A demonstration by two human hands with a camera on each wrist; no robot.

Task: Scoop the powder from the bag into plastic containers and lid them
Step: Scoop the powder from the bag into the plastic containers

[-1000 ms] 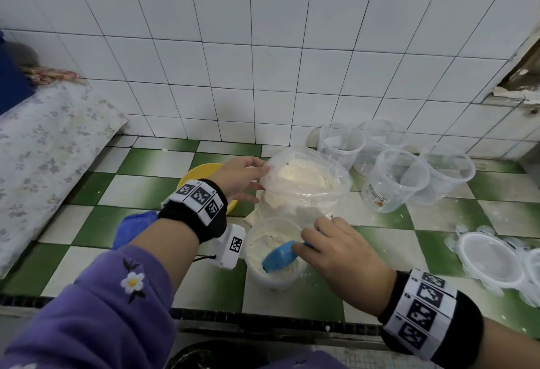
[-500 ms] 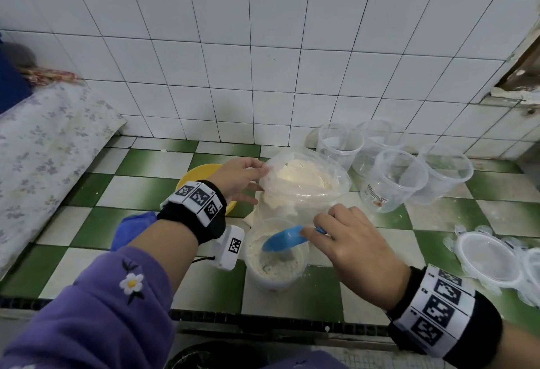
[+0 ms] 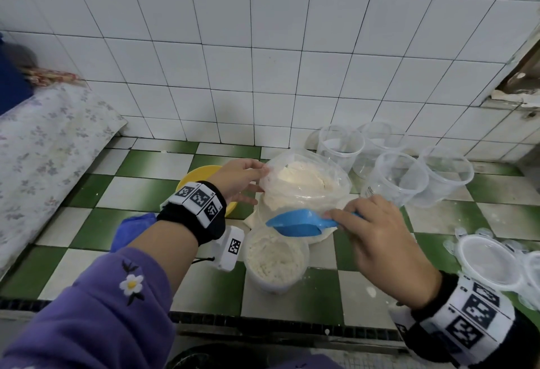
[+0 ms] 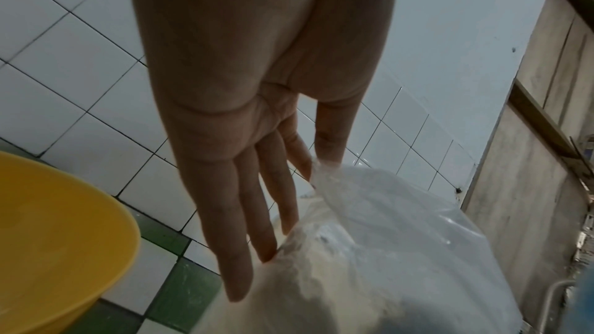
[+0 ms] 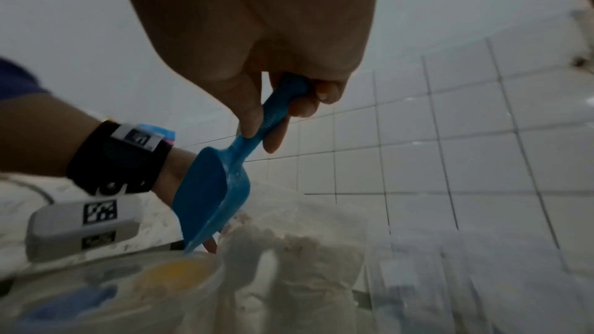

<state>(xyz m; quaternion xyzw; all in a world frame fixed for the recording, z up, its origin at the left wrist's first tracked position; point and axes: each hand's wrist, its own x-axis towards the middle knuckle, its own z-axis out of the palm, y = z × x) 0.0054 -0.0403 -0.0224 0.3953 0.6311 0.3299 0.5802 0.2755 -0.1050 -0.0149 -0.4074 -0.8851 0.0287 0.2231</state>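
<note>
A clear plastic bag of white powder stands open on the checkered counter. My left hand pinches its left rim between thumb and forefinger, the other fingers straight along the bag's side. My right hand grips the handle of a blue scoop, which hovers level between the bag and a plastic container partly filled with powder. In the right wrist view the scoop looks nearly empty, with powder dust on it.
Several empty clear containers stand at the back right by the tiled wall. Clear lids lie at the right edge. A yellow bowl and a blue cloth sit behind my left wrist. A floral-covered surface is at far left.
My right hand has lifted the blue scoop out of the powder-filled container and raised it toward the bag. My left hand has kept its hold on the bag's rim.
</note>
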